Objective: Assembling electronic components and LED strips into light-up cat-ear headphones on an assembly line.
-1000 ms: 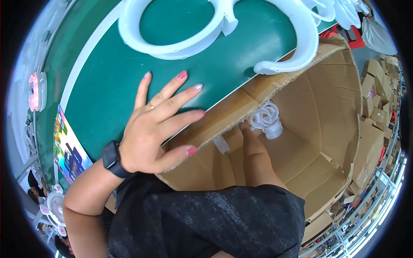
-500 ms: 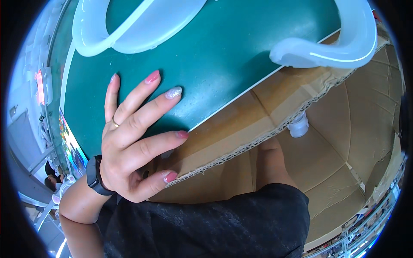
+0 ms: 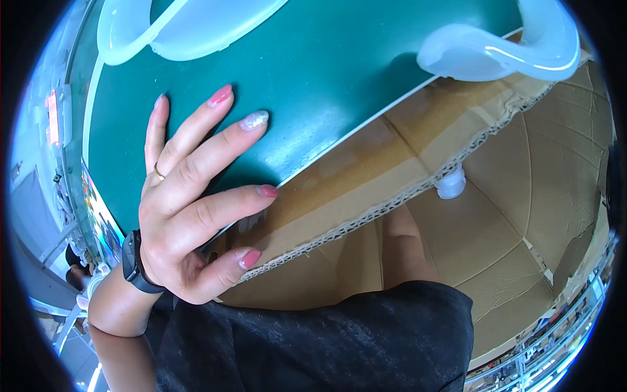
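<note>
The right forearm's (image 3: 406, 251) reach into the cardboard box (image 3: 353, 189) looks unfinished, a white plastic piece (image 3: 450, 183) inside, the hidden right hand's finger state untellable, the left hand (image 3: 183, 206) spread-fingered at the box's rim.

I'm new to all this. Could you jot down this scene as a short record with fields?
Left hand: spread, fingers over the green table, thumb by the edge of the cardboard box
Right hand: hidden; only its forearm shows, inside the box
Left wrist: black band
Upper left: curved white piece on the table
Upper right: curved white end jutting past the table's edge
In the box: small white piece, partly hidden
</note>
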Demonstrator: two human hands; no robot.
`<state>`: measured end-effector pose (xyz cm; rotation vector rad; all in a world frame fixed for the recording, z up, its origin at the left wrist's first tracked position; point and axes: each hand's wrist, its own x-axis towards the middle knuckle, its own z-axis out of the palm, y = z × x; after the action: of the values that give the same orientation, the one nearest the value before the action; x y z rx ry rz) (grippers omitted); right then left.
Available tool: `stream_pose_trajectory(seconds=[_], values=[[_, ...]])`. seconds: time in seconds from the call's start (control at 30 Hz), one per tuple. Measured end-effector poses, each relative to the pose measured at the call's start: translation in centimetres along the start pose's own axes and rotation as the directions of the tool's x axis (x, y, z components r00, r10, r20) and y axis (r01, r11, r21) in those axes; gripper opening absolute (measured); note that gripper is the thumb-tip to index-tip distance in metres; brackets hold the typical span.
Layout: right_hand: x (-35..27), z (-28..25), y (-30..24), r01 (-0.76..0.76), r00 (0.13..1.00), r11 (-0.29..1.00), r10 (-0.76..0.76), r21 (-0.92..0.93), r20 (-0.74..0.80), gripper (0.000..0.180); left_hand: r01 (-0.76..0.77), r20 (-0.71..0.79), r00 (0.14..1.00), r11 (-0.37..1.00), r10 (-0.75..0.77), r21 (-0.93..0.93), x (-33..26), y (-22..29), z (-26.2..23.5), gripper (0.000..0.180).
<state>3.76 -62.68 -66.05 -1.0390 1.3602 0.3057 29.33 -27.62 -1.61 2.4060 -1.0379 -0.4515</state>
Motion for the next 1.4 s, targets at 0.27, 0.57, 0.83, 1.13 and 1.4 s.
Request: stream_pose_trajectory(seconds=[0.27,0.57,0.83,1.13,1.4], values=[[-6.6,5.8,-2.5,-0.636,0.736,0.387,0.564,0.667,0.374,0.085,0.073,0.068,0.995,0.995,-0.077,0.065,0.3,1.5,-0.7,0.036],[0.5,-1.1,10.0,-0.802,0.456,0.550,0.311,0.234,0.834,0.041,0.118,0.063,0.990,0.990,-0.123,0.077,-0.1,1.5,-0.1,0.033],[-3.3,5.7,-1.5,-0.516,0.820,0.852,0.461,0.089,0.340,0.032,0.088,0.037,0.995,0.995,-0.089,0.040,-0.3,1.0,-0.8,0.032],[-8.4,5.8,0.1,-0.540,0.763,0.830,0.414,0.137,0.497,0.030,0.073,0.032,0.997,0.996,-0.075,0.053,-0.3,1.1,-0.3,0.032],[-10.1,8.4,-3.3,-0.538,0.714,0.828,0.345,0.162,0.609,0.030,0.067,0.035,0.997,0.996,-0.069,0.057,0.2,1.2,-0.4,0.034]])
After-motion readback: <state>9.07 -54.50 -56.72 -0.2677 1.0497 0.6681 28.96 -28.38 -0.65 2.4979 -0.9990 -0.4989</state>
